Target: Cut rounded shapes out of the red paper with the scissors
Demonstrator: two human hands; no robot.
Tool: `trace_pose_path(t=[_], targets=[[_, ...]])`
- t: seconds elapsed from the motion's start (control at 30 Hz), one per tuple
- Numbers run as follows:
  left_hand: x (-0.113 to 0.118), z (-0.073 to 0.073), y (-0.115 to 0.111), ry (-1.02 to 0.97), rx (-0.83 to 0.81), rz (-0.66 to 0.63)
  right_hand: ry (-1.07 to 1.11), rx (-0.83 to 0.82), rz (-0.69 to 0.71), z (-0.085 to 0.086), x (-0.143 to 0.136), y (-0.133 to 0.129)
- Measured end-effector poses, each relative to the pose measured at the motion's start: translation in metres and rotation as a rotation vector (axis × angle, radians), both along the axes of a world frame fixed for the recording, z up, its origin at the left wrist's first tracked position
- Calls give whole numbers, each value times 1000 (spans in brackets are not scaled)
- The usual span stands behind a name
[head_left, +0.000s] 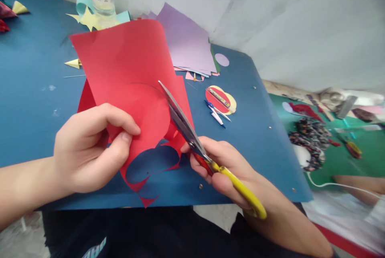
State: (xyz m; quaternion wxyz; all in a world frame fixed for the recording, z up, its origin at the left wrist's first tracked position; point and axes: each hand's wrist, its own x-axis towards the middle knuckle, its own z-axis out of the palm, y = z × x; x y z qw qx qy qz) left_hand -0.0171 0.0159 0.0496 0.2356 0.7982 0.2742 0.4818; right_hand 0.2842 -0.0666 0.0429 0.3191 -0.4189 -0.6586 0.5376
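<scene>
Single view only: your head camera, looking forward and down, tilted, close over blue table point(36, 89). Table fills left and centre; its near edge runs just above your lap. Wall rises beyond table's far edge. Green mat point(337, 157) shows right of table.

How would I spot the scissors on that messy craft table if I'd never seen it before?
Start at the blue table, then find the big red paper sheet held up by the left hand. The scissors cut into its right edge, in the right hand's grip. Their yellow handle and long metal blades set them apart from the small pens nearby.
</scene>
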Motion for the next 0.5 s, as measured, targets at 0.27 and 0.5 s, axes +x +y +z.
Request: trace_pose_path(t=[0.27,0.5], targets=[[2,4,0,25,2,20,0,-4,5,1,0,0],[2,1,1,25,20,15,-30,-10,-28,1,-1,0]])
